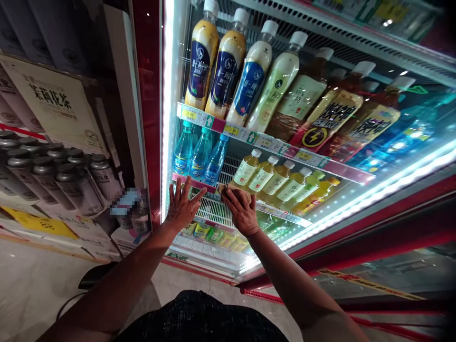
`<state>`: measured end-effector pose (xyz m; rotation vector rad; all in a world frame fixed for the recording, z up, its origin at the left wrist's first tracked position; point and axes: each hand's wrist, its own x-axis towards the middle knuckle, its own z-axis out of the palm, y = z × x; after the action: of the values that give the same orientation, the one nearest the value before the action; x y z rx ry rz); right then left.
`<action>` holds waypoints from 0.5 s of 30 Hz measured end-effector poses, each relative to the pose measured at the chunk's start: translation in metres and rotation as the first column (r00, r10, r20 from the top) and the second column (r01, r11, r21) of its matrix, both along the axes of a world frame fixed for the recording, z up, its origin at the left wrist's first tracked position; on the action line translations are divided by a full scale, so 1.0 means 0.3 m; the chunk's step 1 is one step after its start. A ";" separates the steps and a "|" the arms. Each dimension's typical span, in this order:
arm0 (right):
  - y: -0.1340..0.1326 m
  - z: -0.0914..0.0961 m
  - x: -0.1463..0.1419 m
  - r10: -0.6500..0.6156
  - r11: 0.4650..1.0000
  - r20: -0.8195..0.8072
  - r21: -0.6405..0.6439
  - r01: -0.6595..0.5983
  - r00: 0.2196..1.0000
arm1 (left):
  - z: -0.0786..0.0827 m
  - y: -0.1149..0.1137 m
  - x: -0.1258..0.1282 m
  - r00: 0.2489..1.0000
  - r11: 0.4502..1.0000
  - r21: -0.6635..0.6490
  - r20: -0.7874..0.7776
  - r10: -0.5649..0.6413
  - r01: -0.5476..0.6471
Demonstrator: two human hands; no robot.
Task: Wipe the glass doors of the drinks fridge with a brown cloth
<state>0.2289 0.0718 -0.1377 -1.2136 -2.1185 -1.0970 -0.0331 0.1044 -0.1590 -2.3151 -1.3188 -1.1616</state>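
My left hand [183,205] is spread flat with its fingers apart, at the front edge of a fridge shelf, just below the blue bottles [197,154]. To its right, my right hand [244,216] has its fingers over a tan cloth [245,194] at the same shelf's front edge. Part of the cloth is hidden under the fingers. Small bottles with pale labels [261,176] stand in a row close to the right of that hand. Between the blue bottles and this row a bare stretch of wire shelf [231,164] shows.
Tall drink bottles [228,66] fill the upper shelf above its price strip [263,141]. Several small packs [213,236] lie on a lower shelf. A bright light strip [167,95] lines the fridge's left side. Dark cans [67,175] and cartons are stacked at the left.
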 end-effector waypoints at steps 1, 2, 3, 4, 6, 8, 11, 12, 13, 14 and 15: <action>0.008 0.010 -0.011 -0.021 1.000 -0.024 0.015 0.021 0.999 | -0.001 0.004 -0.010 1.000 1.000 0.002 0.014 0.001 -0.001; 0.017 0.018 -0.023 -0.042 0.998 -0.055 0.034 0.044 0.998 | -0.001 0.008 -0.019 1.000 1.000 0.003 0.024 0.002 -0.002; 0.025 0.022 -0.038 -0.054 0.997 -0.083 0.057 0.058 0.995 | -0.003 0.012 -0.029 0.999 1.000 0.005 0.032 0.005 -0.005; 0.031 0.022 -0.054 -0.056 0.995 -0.096 0.071 0.063 0.994 | -0.004 0.017 -0.040 0.999 1.000 0.007 0.035 0.006 -0.007; 0.039 0.014 -0.087 -0.026 0.998 -0.067 0.060 0.030 0.997 | -0.005 0.024 -0.060 1.000 1.000 0.008 0.030 0.006 -0.006; 0.043 0.009 -0.118 0.027 1.000 -0.011 0.001 -0.027 1.000 | -0.005 0.028 -0.079 1.000 1.000 0.011 0.025 0.003 -0.003; 0.060 0.029 -0.159 0.059 0.997 -0.012 -0.049 -0.059 0.998 | -0.006 0.033 -0.106 0.999 1.000 0.013 0.037 0.003 -0.003; 0.070 0.038 -0.173 0.051 0.998 -0.035 -0.032 -0.052 0.998 | -0.006 0.035 -0.115 0.999 1.000 0.010 0.042 0.004 -0.004; 0.080 0.046 -0.188 0.038 0.999 -0.062 -0.003 -0.039 0.997 | -0.007 0.037 -0.124 0.999 1.000 0.005 0.046 0.006 -0.006; 0.089 0.051 -0.204 0.027 0.999 -0.086 0.031 -0.024 0.996 | -0.009 0.040 -0.133 0.999 1.000 0.000 0.051 0.008 -0.008; 0.096 0.051 -0.221 0.022 0.998 -0.100 0.061 -0.015 0.995 | -0.011 0.043 -0.142 0.998 1.000 -0.006 0.054 0.009 -0.009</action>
<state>0.1626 0.1006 -0.1224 -1.1936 -2.0035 -1.0613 -0.0757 0.1172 -0.1623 -2.2947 -1.3509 -1.2279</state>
